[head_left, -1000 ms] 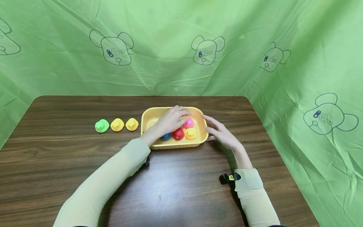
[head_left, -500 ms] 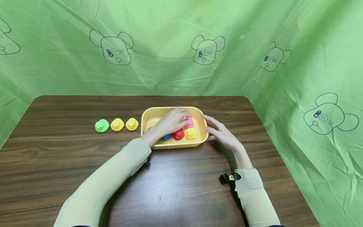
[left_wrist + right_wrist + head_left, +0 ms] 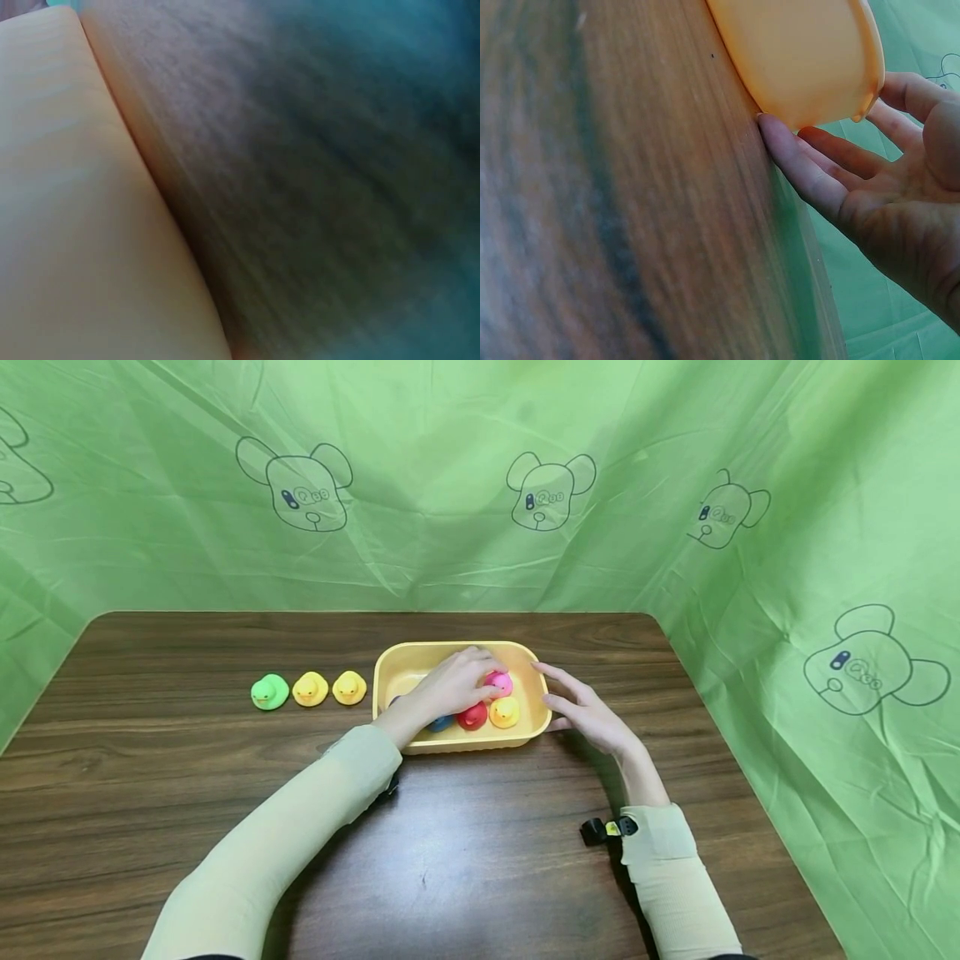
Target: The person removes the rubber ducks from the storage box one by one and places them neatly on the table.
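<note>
A: How's the grip?

B: Your left hand (image 3: 453,683) is inside the yellow tub (image 3: 465,746), thumb and fingers bent at the pink duck (image 3: 498,683); I can't tell whether they pinch it. Your right hand (image 3: 588,714) is spread, fingertips touching the tub's right end from outside.

A: And the surface and room?

B: Your tub stands on a dark wood-grain table (image 3: 487,877), with glare in front of it. Creased green cloth (image 3: 442,543) printed with animal heads hangs behind the tub and to its right. Left of the tub, a green duck (image 3: 270,692) and two yellow ducks (image 3: 310,690) form a row.

A: What's hard to see?

B: Your left wrist partly covers a blue shape (image 3: 441,724) beside the red duck (image 3: 472,717) in the tub. Your left wrist view is badly blurred, and your sleeves run out of frame in front of the tub.
</note>
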The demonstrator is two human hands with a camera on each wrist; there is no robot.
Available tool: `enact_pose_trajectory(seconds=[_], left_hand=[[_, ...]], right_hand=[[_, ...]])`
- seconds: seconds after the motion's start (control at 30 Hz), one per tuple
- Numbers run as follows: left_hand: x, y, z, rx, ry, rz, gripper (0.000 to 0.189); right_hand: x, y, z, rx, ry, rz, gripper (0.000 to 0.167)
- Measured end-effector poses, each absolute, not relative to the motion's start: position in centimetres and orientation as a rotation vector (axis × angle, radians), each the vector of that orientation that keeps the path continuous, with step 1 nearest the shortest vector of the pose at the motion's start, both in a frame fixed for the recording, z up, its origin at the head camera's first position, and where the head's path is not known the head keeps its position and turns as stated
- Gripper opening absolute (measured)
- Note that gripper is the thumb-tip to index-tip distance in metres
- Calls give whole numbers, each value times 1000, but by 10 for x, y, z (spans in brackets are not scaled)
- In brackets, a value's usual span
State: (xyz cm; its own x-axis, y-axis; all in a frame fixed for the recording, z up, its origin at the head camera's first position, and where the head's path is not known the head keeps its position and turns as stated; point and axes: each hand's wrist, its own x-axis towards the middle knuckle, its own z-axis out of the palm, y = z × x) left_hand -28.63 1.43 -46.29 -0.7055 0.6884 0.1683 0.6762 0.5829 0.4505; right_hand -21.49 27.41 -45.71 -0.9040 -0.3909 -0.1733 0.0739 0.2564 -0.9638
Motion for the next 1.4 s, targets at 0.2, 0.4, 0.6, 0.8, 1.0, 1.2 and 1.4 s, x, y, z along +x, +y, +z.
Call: enact_pose_trajectory(seconds=[0.2,0.4,0.6,0.8,1.0,1.2,1.4], left_hand=[[-286,14,-463,1195,2770,764,41],[-286,13,-462,1204,2775,755,39],[-285,11,-460,1211,2777,774,38],[-285,11,-457,1199,2798,776,37],[-283,10,-449,1230,2803,746,36],[-280,3,-436,1220,2813,756,35],[-278,-9,-423,1210,2811,746,35]], right_hand=[[-215,274,-458,-287,2155,-1682,56],[-215,273,-457,-291,2155,-1680,57],[-215,272,-456,-298,2156,-1682,57],[-214,272,-456,-284,2154,-1688,56],[-214,273,-456,-289,2153,-1688,56],[-215,274,-457,-286,2164,-1675,56],[-214,272,-455,-291,2174,-1667,56]])
